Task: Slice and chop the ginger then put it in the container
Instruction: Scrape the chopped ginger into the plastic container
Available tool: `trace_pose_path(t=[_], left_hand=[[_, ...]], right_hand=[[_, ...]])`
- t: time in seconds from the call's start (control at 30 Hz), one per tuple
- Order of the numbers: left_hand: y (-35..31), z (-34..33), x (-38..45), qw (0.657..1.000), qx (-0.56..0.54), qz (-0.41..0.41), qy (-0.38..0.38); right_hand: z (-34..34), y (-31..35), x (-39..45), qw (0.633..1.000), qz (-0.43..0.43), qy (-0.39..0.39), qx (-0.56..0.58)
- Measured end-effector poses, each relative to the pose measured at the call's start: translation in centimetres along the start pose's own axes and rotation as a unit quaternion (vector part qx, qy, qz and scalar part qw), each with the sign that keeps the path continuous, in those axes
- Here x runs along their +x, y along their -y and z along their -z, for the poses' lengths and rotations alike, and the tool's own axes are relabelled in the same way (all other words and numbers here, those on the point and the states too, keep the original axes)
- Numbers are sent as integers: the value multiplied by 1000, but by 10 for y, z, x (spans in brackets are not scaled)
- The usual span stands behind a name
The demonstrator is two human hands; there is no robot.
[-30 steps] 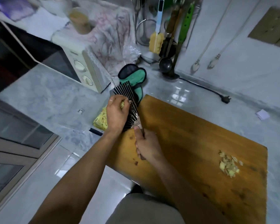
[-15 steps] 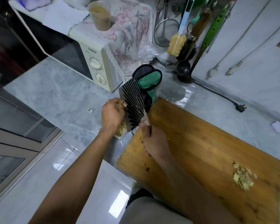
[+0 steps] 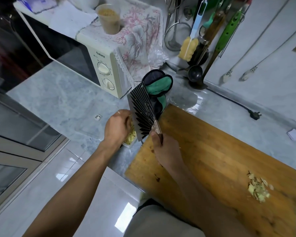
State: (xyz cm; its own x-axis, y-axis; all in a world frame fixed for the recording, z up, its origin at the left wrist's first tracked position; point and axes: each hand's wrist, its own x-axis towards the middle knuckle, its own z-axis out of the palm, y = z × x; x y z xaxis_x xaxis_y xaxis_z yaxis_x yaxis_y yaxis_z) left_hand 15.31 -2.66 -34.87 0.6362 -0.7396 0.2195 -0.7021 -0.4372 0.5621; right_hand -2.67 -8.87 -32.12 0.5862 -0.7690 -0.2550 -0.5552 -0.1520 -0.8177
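My right hand (image 3: 166, 151) grips the handle of a cleaver (image 3: 142, 113) with a black ribbed blade, tilted up on edge over the left end of the wooden cutting board (image 3: 212, 151). My left hand (image 3: 117, 127) sits against the blade's left face, fingers curled over a clear container (image 3: 129, 142) of yellow chopped ginger just off the board on the counter. Most of the container is hidden by my left hand and the blade. A small pile of ginger scraps (image 3: 258, 187) lies at the board's right end.
A white microwave (image 3: 92, 64) under a floral cloth stands at the back left, a green oven mitt (image 3: 158, 86) behind the cleaver. Hanging utensils and a ladle (image 3: 195, 72) fill the back corner. A plug and cord (image 3: 254, 114) lie on the marble counter to the right.
The view has shifted, so everything sits lower and further right in frame. My left hand has slid down the blade's face toward the container. The cleaver stays tilted up.
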Motion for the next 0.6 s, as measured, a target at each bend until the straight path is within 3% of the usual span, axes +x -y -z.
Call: trace_pose_path(t=[0.07,0.13,0.33,0.47,0.6], left_hand=[[-6,-1,0,996,-16,-82,-1],[-8,-4,-3,994,0,-110,14],[-7,5,-13,996,64,20,56],[-7,5,-9,999,26,-25,37],[-3,5,-8,996,39,50,57]], right_hand=[[1,2,-1,1000,-11,11,4],[2,5,-3,999,-18,24,14],[4,8,-2,1000,-20,14,13],[4,8,-3,1000,-16,13,5],[9,7,-5,999,-2,16,-29]])
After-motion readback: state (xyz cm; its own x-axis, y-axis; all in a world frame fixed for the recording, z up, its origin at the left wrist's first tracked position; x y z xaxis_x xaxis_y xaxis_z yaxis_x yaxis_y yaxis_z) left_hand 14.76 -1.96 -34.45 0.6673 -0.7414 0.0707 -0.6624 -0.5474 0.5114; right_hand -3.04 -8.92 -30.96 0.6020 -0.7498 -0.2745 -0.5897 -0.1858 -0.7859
